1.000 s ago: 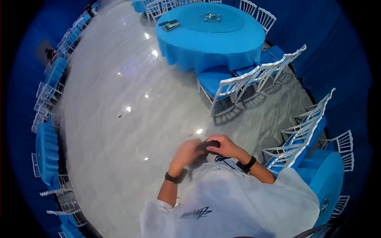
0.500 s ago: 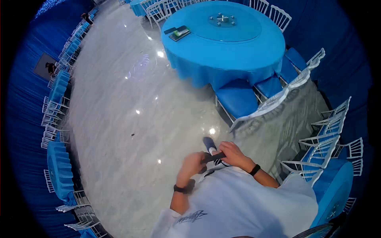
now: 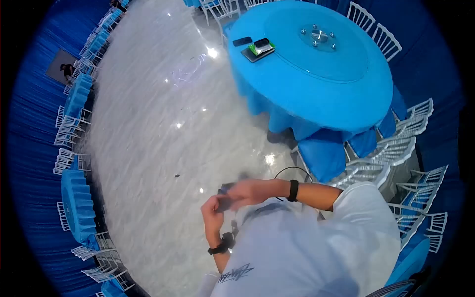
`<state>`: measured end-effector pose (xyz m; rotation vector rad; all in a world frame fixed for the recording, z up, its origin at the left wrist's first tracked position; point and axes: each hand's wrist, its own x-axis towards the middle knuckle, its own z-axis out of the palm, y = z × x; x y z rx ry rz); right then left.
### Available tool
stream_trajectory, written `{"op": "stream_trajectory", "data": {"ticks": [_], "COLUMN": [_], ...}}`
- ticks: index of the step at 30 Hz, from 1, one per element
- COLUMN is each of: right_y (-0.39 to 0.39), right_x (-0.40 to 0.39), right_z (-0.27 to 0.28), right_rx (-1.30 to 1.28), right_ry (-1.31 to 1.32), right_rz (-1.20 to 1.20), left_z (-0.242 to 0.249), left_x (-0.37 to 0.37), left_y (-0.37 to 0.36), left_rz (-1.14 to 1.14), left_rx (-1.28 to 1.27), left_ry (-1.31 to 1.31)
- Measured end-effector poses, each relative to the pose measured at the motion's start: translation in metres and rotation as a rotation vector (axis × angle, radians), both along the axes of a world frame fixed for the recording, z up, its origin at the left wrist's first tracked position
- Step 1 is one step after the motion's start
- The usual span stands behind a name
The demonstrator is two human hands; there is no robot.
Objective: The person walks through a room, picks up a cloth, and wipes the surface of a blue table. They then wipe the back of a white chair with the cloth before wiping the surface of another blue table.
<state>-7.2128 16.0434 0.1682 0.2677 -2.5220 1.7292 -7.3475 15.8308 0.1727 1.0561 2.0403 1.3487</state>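
Observation:
My left hand [image 3: 213, 207] is closed on a small dark piece [image 3: 225, 202] in front of my waist; its kind is too blurred to make out. My right hand [image 3: 251, 192] reaches across to the left and meets the same piece, with its fingers smeared by motion. Behind the right wrist a thin black cable [image 3: 296, 169] forms a loop. Dark bands circle both wrists, the left one bulkier. Below the hands is my white shirt [image 3: 297, 247].
A round table [image 3: 316, 111] with a blue cloth holds a phone [image 3: 242, 41], a dark flat case [image 3: 255, 55] with a green packet on it, and a glass turntable [image 3: 319, 37]. White chairs [image 3: 396, 148] line the right. More tables [image 3: 79, 208] stand left; a person [image 3: 67, 71] is far off.
My view has turned, so the round table appears farther right and lower. Both hands have moved left, the right one now crossing over toward the left. A cable loop has come into view.

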Motion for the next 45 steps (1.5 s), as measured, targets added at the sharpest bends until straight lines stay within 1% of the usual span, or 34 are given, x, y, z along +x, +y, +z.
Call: {"op": "stream_trajectory", "data": {"ticks": [3, 4, 7, 8, 10, 11, 12, 13, 15, 18, 19, 21, 22, 25, 26, 28, 29, 30, 31, 33, 35, 36, 37, 39, 40, 42, 43, 44, 45], "right_y": [0.043, 0.057, 0.107, 0.123, 0.166, 0.188, 0.207, 0.227, 0.267, 0.323, 0.341, 0.374, 0.391, 0.447, 0.469, 0.518, 0.542, 0.568, 0.595, 0.656, 0.702, 0.733, 0.758, 0.801, 0.816, 0.848, 0.866, 0.882, 0.899], "right_x": [-0.064, -0.088, -0.155, -0.175, -0.206, -0.219, -0.226, -0.236, -0.257, -0.285, -0.294, -0.311, -0.320, -0.358, -0.375, -0.416, -0.438, -0.463, -0.495, -0.556, -0.620, -0.652, -0.682, -0.737, -0.761, -0.808, -0.827, -0.846, -0.865], "right_z": [0.011, -0.001, -0.033, -0.043, -0.055, -0.047, -0.038, -0.040, -0.046, -0.006, -0.003, -0.004, -0.003, -0.002, -0.003, -0.015, -0.022, -0.045, -0.041, -0.043, -0.021, -0.008, 0.002, 0.016, 0.014, -0.001, -0.010, -0.019, -0.027], "right_rx": [0.130, 0.098, 0.219, 0.225, 0.245, 0.249, 0.177, 0.195, 0.236, 0.191, 0.165, 0.104, 0.061, -0.038, -0.085, -0.069, -0.059, -0.012, 0.045, 0.301, 0.393, 0.453, 0.420, 0.352, 0.383, 0.440, 0.465, 0.489, 0.515], "right_ry": [-0.072, -0.026, -0.068, -0.146, -0.081, -0.051, -0.094, -0.089, -0.071, -0.289, -0.299, -0.323, -0.318, -0.376, -0.388, -0.375, -0.370, -0.266, -0.242, -0.137, -0.075, -0.041, 0.001, 0.078, -0.011, -0.183, -0.155, -0.126, -0.098], "right_rz": [0.001, -0.014, -0.103, -0.131, -0.242, -0.294, -0.358, -0.401, -0.492, -0.619, -0.656, -0.734, -0.773, -0.842, -0.840, -0.795, -0.769, -0.742, -0.718, -0.585, -0.469, -0.411, -0.339, -0.191, -0.150, -0.066, -0.068, -0.072, -0.078], "left_z": [-0.008, -0.010, -0.017, -0.023, -0.027, -0.028, -0.041, -0.048, -0.034, -0.005, 0.009, 0.010, 0.016, 0.001, -0.004, -0.016, -0.014, -0.008, -0.020, -0.010, 0.014, 0.021, 0.011, 0.013, 0.014, 0.014, 0.013, 0.007, 0.001], "left_x": [-0.071, -0.094, -0.175, -0.203, -0.256, -0.278, -0.299, -0.316, -0.344, -0.378, -0.391, -0.419, -0.432, -0.483, -0.502, -0.542, -0.562, -0.580, -0.605, -0.651, -0.698, -0.722, -0.748, -0.787, -0.802, -0.835, -0.854, -0.870, -0.889], "left_y": [0.043, 0.062, 0.119, 0.136, 0.185, 0.210, 0.234, 0.263, 0.319, 0.393, 0.416, 0.459, 0.481, 0.546, 0.568, 0.611, 0.634, 0.654, 0.673, 0.715, 0.750, 0.766, 0.777, 0.808, 0.823, 0.859, 0.876, 0.895, 0.913], "left_rz": [0.025, 0.030, 0.025, -0.010, -0.159, -0.231, -0.256, -0.296, -0.446, -0.595, -0.668, -0.777, -0.793, -0.835, -0.835, -0.806, -0.790, -0.727, -0.668, -0.566, -0.438, -0.395, -0.333, -0.221, -0.153, -0.130, -0.117, -0.088, -0.117], "left_rx": [-0.103, -0.089, -0.214, -0.215, -0.189, -0.181, -0.252, -0.219, -0.277, -0.344, -0.367, -0.261, -0.190, -0.176, -0.162, -0.177, -0.183, -0.270, -0.279, -0.439, -0.444, -0.447, -0.368, -0.344, -0.307, -0.323, -0.331, -0.327, -0.356], "left_ry": [0.112, 0.105, 0.071, 0.057, 0.231, 0.315, 0.317, 0.376, 0.342, 0.240, 0.232, 0.238, 0.194, 0.087, 0.101, 0.054, 0.029, 0.086, 0.190, 0.283, 0.134, 0.171, 0.239, 0.132, 0.113, 0.158, 0.185, 0.147, 0.125]}}
